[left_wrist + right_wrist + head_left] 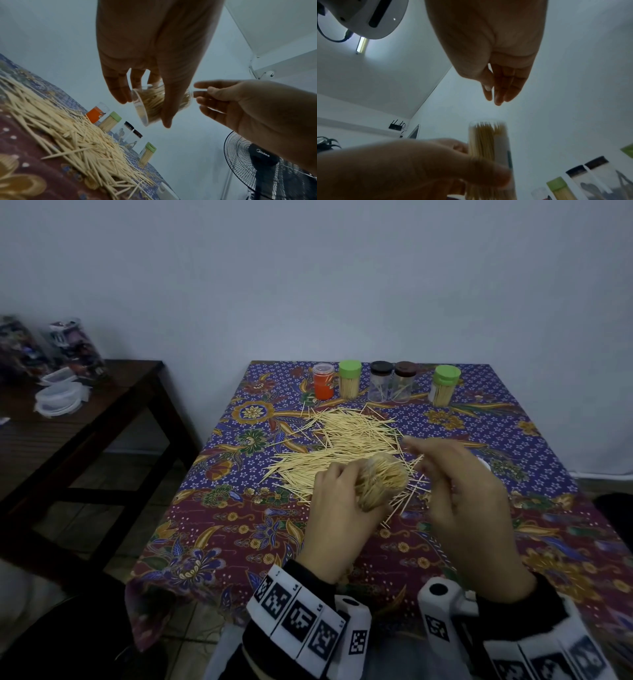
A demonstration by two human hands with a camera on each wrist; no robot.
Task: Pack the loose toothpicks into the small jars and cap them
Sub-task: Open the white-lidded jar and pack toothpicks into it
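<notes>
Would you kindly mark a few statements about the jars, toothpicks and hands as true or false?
1. The left hand holds a clear jar packed with toothpicks. True.
2. That jar has a green cap on. False: its mouth is uncapped.
3. Five jars stand along the table's far edge. True.
4. The right hand grips an orange jar. False: it holds no jar; the orange jar stands in the row.
5. Loose toothpicks lie on the cloth. True.

left hand (337, 510) gripping, right hand (469, 508) raised

I see jar row (383, 383) at surface (219, 529) rear | toothpick heap (342, 440) before it | held jar (382, 481) nearest, over heap
</notes>
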